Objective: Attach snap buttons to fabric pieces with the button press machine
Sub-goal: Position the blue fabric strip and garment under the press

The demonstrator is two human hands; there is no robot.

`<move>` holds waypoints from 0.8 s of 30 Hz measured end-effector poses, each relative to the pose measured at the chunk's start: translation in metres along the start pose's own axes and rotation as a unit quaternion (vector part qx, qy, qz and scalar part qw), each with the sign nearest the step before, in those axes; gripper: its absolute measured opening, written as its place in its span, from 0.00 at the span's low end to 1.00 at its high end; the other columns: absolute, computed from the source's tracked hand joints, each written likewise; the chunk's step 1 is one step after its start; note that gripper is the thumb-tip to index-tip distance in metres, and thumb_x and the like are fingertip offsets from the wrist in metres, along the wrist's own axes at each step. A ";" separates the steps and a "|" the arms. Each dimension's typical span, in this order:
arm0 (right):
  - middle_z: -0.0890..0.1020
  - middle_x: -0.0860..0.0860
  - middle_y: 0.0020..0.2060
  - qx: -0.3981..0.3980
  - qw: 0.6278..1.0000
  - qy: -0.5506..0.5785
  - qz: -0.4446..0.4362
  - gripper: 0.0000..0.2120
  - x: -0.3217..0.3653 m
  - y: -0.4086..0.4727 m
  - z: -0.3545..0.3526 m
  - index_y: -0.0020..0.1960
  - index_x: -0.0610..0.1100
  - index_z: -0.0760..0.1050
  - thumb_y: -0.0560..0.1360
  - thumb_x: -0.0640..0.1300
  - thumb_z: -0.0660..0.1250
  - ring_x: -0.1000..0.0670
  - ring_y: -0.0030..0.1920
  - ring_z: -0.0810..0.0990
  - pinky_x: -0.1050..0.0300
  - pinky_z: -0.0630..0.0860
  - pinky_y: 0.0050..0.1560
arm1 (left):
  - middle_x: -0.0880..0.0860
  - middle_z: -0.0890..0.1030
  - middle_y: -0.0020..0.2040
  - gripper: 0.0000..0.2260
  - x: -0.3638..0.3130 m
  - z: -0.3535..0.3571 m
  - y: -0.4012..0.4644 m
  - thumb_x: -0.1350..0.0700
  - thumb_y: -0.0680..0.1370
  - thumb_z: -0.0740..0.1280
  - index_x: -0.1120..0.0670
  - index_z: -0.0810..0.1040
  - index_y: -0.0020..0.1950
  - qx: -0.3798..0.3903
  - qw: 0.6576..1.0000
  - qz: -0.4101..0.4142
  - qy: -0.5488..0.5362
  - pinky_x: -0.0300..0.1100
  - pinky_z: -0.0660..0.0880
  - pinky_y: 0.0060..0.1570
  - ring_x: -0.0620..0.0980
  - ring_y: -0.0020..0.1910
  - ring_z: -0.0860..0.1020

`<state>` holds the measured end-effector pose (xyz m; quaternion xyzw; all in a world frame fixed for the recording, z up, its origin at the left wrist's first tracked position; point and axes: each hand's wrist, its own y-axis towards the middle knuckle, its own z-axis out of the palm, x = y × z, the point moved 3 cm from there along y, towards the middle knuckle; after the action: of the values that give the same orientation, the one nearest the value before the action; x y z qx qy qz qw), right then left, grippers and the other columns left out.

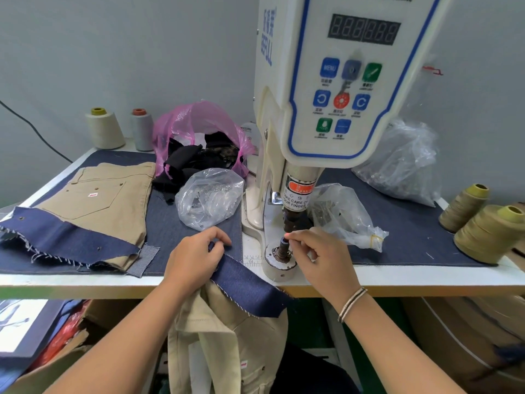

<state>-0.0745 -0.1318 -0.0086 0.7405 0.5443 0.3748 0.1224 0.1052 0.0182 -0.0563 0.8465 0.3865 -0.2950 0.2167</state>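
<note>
Press machine stands at centre on the table, cream housing with blue-edged control panel; its round lower die sits at the near table edge. Right hand is at the die, thumb and forefinger closed in a fine pinch over the small dark post; it probably holds a snap part, too small to confirm. Left hand pinches the far end of a dark blue denim strip, just left of the die, the strip trailing toward the near edge with a khaki garment hanging below it. The fabric is not yet over the die, so this piece looks unpressed, with the die being loaded first. On the far left lies a second denim piece with frayed white edges and small dark dots that may be fitted snaps, resting on folded khaki trousers; some work seems done. Crinkled clear plastic bags of small metal parts flank the machine. A pink bag holds dark scraps. Thread cones, olive and matte, stand at right.
</note>
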 end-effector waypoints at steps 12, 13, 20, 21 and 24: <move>0.79 0.60 0.50 0.072 0.972 0.211 0.074 0.12 0.023 -0.038 -0.003 0.57 0.54 0.75 0.73 0.49 0.66 0.62 0.53 0.77 0.71 0.70 0.52 | 0.46 0.80 0.39 0.13 -0.059 -0.028 -0.022 0.64 0.78 0.65 0.47 0.81 0.41 0.176 0.939 0.108 -0.275 0.27 0.70 0.41 0.39 0.37 0.75; 0.80 0.62 0.53 0.120 0.955 0.254 0.100 0.16 0.026 -0.042 0.002 0.60 0.55 0.73 0.73 0.47 0.67 0.62 0.56 0.76 0.72 0.69 0.55 | 0.48 0.79 0.40 0.10 -0.070 -0.030 -0.026 0.60 0.78 0.66 0.46 0.81 0.42 0.208 0.927 0.123 -0.286 0.27 0.70 0.43 0.39 0.39 0.75; 0.78 0.47 0.34 0.229 0.901 0.301 0.212 0.10 0.008 -0.029 -0.004 0.41 0.37 0.78 0.76 0.43 0.66 0.54 0.35 0.73 0.59 0.68 0.40 | 0.44 0.78 0.37 0.03 -0.089 -0.040 -0.017 0.51 0.72 0.68 0.44 0.81 0.44 0.232 0.902 0.106 -0.348 0.30 0.70 0.42 0.41 0.39 0.75; 0.75 0.50 0.31 0.229 0.901 0.296 0.220 0.12 0.003 -0.027 -0.008 0.38 0.38 0.76 0.77 0.43 0.66 0.56 0.33 0.71 0.61 0.66 0.37 | 0.48 0.78 0.40 0.03 -0.083 -0.040 -0.013 0.51 0.72 0.68 0.45 0.81 0.44 0.231 0.905 0.095 -0.345 0.33 0.70 0.45 0.43 0.42 0.75; 0.70 0.49 0.29 0.201 0.891 0.318 0.254 0.13 -0.011 -0.019 -0.016 0.34 0.44 0.74 0.77 0.43 0.65 0.53 0.31 0.66 0.57 0.61 0.33 | 0.59 0.79 0.49 0.03 -0.068 -0.034 -0.002 0.55 0.76 0.70 0.48 0.81 0.48 0.263 0.911 0.080 -0.307 0.34 0.72 0.51 0.43 0.47 0.77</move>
<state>-0.1004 -0.1377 -0.0135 0.7037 0.4112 0.4910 -0.3076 0.0788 0.0038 0.0139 0.7686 0.1406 -0.6130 0.1173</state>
